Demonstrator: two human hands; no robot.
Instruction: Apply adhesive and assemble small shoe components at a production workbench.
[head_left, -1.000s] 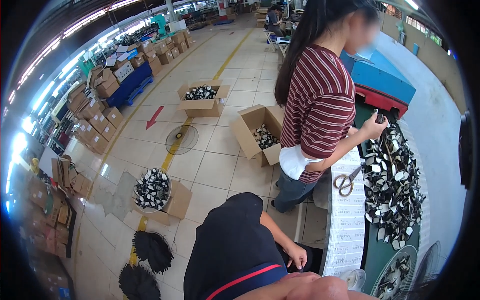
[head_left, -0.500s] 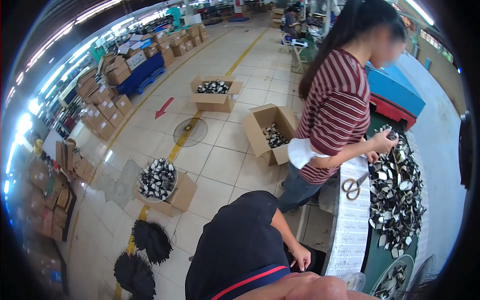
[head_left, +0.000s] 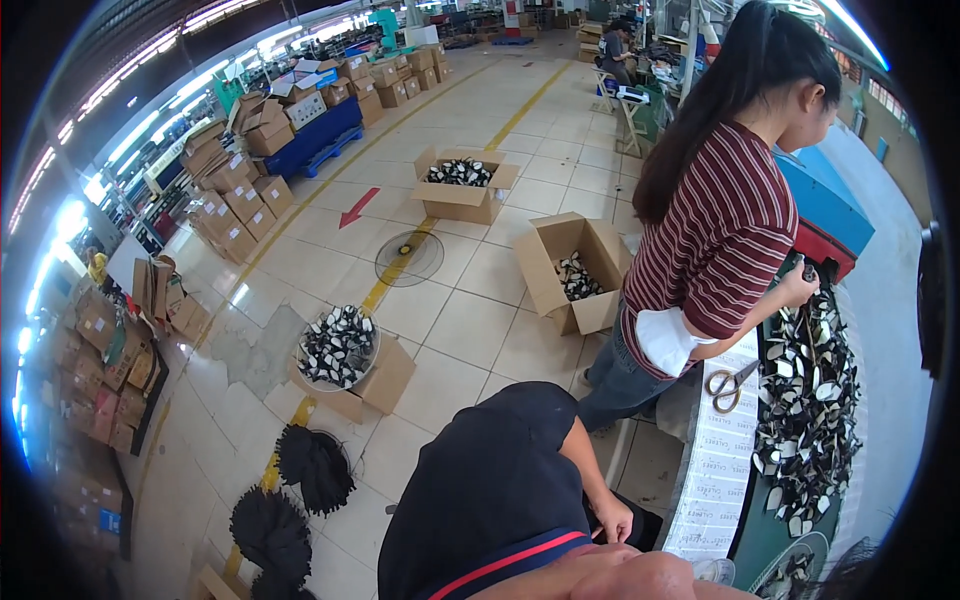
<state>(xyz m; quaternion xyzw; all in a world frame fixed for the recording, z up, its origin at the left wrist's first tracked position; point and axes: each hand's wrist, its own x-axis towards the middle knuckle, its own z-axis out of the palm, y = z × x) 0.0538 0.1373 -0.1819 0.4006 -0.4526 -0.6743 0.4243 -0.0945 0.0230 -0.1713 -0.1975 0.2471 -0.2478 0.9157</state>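
A bare forearm (head_left: 600,580) crosses the bottom edge; neither of the wearer's own hands is in view. Just beyond, a seated person in a dark shirt (head_left: 490,500) blocks the floor. To the right, scissors (head_left: 730,385) lie beside heaped black-and-white pieces (head_left: 810,400), where a striped-shirted person (head_left: 715,235) works. Farther off stand open cartons (head_left: 575,270).

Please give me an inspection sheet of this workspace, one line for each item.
Surface: green table, partly under a white strip of sheets.
Job's things: pile of black-and-white pieces; scissors beside it.
Clutter: open cartons of such pieces and black bundles on the floor.
Grips: wearer's hands not in view; a bare forearm at the lower edge.
Cables: nothing seen.
Surroundings: person in striped shirt reaches the pile; another in dark shirt bends low; stacked cartons at left.
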